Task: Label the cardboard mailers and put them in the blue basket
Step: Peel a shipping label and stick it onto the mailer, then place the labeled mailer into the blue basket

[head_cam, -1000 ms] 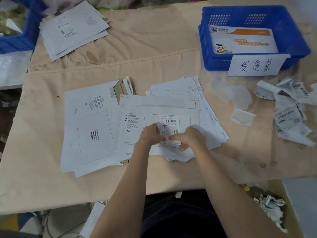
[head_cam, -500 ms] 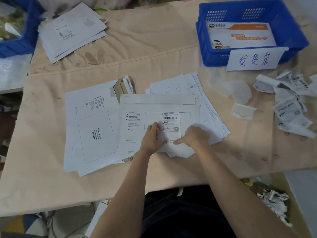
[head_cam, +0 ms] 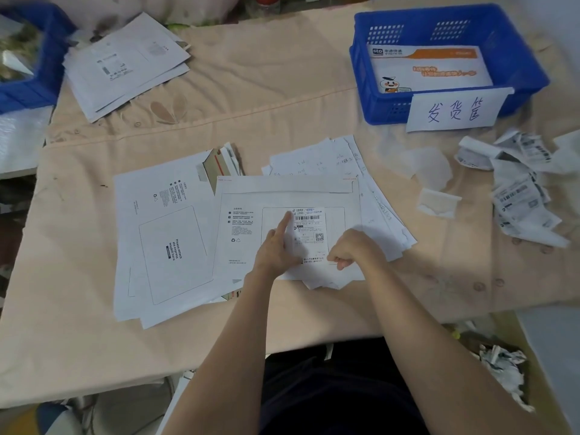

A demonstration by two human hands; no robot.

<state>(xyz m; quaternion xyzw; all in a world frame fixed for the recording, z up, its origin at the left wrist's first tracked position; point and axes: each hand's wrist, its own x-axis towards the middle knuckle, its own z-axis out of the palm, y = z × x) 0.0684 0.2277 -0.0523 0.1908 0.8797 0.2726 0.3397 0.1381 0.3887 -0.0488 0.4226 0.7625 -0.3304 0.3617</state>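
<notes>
Table (head_cam: 282,98) under a peach cloth. Blue basket (head_cam: 521,58) at far right corner, one orange-printed mailer (head_cam: 430,69) lying flat inside, handwritten paper sign (head_cam: 455,113) on its near wall. White cardboard mailer (head_cam: 282,199) lies flat at centre, on a spread of loose sheets (head_cam: 376,208); another mailer stack (head_cam: 163,233) just beside it on the left. Crumpled label backings (head_cam: 521,196) lie right of centre.

Left hand (head_cam: 276,249) rests on the mailer, index finger straight, pressing the left edge of the shipping label (head_cam: 309,229). Right hand (head_cam: 354,249), fingers curled, pinches the label's lower right corner.
</notes>
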